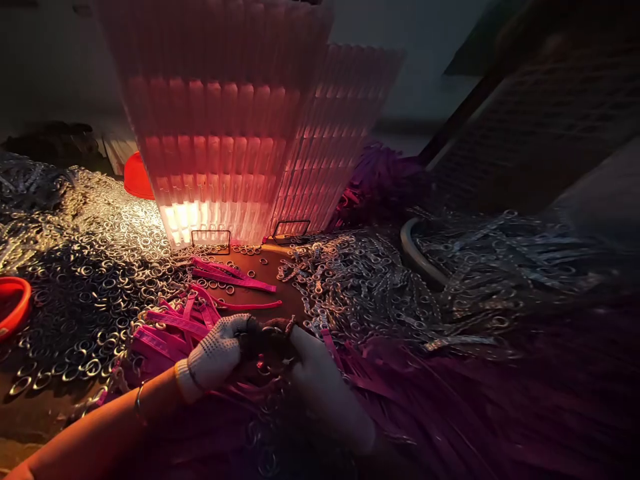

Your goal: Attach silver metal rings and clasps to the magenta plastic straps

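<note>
In the middle of the head view my left hand point(216, 355) wears a white knitted glove with dark dots and dark fingertips. My right hand point(323, 383), also gloved, faces it from the other side. The fingers of both are bent together around something small, dark and partly shiny, which shadow hides. Bright pink straps point(173, 327) lie in a loose heap beside my left hand. A few separate pink straps point(235, 275) rest just beyond the hands. Many metal rings point(85, 287) spread over the table on the left.
Tall translucent ribbed panels point(215, 153) stand at the back, lit from behind, with thin wire frames at their base. Metal link strips point(370, 283) pile up on the right near a grey curved rim point(420, 253). Purple straps point(430, 400) cover the front right. A red container point(15, 307) sits far left.
</note>
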Available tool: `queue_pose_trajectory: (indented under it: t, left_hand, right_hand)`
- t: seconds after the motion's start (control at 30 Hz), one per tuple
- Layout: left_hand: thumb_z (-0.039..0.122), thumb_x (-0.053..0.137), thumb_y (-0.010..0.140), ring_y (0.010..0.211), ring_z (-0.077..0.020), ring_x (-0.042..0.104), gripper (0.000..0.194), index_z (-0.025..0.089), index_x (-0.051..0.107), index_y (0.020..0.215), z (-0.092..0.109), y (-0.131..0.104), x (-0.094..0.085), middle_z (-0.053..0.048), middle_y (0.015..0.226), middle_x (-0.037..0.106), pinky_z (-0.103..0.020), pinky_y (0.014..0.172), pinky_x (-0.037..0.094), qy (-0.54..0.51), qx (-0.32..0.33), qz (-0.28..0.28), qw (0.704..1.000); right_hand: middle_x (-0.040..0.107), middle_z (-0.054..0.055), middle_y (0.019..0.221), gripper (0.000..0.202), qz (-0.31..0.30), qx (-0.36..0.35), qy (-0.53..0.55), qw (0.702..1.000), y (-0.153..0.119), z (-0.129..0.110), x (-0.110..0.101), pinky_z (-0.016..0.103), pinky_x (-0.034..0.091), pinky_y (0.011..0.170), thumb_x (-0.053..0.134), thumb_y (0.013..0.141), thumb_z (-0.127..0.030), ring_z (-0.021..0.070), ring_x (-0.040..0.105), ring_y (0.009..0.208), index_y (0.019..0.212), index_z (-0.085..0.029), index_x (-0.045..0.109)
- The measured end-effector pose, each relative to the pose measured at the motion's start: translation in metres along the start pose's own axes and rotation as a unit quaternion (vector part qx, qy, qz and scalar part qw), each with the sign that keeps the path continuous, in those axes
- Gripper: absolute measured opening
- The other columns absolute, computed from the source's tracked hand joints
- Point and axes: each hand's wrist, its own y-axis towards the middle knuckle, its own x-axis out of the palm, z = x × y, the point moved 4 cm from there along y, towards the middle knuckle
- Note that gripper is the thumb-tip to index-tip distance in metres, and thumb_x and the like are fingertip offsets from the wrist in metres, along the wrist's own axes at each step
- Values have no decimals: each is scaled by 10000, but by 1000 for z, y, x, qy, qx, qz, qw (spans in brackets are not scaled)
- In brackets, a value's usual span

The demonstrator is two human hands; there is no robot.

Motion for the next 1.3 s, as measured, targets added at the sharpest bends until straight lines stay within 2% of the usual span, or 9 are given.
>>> queue_pose_trajectory:
  t: [0.13, 0.43, 0.5, 0.6, 0.8, 0.9, 1.03, 1.2, 1.3]
  left_hand:
    - [178, 717, 697, 598, -105, 485, 130, 146, 594, 669, 12, -5, -1, -13, 647, 603, -197, 515, 353, 218, 95, -5, 971]
    - [239, 555, 849, 401, -64, 358, 86, 169, 584, 807, 17, 27, 16, 52, 515, 448, -184, 428, 337, 89, 26, -26, 995]
    - [215, 532, 892, 454, -71, 435, 144, 146, 638, 824, 31, 58, 20, 26, 555, 509, -168, 471, 382, 266, 76, -42, 960]
    - [119, 597, 838, 653, -105, 610, 133, 114, 696, 749, 32, 111, 28, -17, 670, 633, -150, 611, 461, 548, 84, -41, 832]
    - [62, 787, 625, 815, -285, 695, 124, 34, 668, 601, -10, 162, 49, -167, 732, 686, -361, 766, 534, 623, -3, -31, 781]
    - [135, 822, 619, 864, -345, 682, 150, 56, 713, 685, -7, 156, 45, -174, 761, 692, -420, 810, 525, 618, 2, -36, 785]
    - [215, 606, 854, 793, -201, 652, 174, 132, 723, 953, 20, 119, 11, -85, 831, 681, -291, 718, 508, 593, 43, -19, 804]
    - [437, 522, 912, 372, -68, 344, 337, 153, 621, 1065, 21, 47, -33, 43, 560, 497, -187, 356, 269, 238, -52, -31, 969]
    - [479, 622, 836, 364, -54, 282, 309, 178, 580, 894, 9, 23, -42, 63, 529, 458, -172, 326, 211, 83, -69, -23, 994]
  right_hand:
    - [681, 45, 783, 270, -6, 8, -75, 997, -5, 1, -3, 250, 388, 608, 481, 695, -77, 183, 586, 705, 858, -208, 652]
    - [665, 71, 696, 55, 29, 73, -164, 983, -3, 7, -7, 274, 254, 545, 586, 686, -201, 177, 545, 596, 740, -195, 595]
    - [669, 65, 723, 86, 78, 130, -109, 982, 1, 26, -16, 269, 305, 564, 515, 793, -205, 180, 551, 623, 774, -201, 599]
    - [675, 74, 790, 198, 180, 150, -44, 971, 8, 55, -33, 282, 391, 633, 421, 871, -222, 197, 562, 696, 846, -201, 616]
    - [676, 84, 794, 239, 165, 107, 4, 981, 13, 75, -31, 323, 462, 704, 449, 839, -251, 228, 585, 741, 916, -179, 664]
    - [687, 74, 815, 284, 129, 90, 31, 987, 13, 67, -29, 327, 480, 747, 451, 817, -202, 228, 602, 780, 990, -177, 675]
    - [714, 56, 944, 322, 93, 27, 64, 993, 21, 45, -30, 287, 469, 766, 455, 818, -153, 203, 614, 858, 1043, -205, 679]
    - [706, 72, 920, 270, 34, -8, -24, 999, 39, 18, -15, 256, 388, 691, 459, 785, -77, 187, 603, 829, 928, -176, 665]
    - [693, 83, 865, 211, -8, 9, -121, 993, 47, 4, -3, 269, 328, 647, 487, 766, -64, 182, 594, 772, 877, -157, 641]
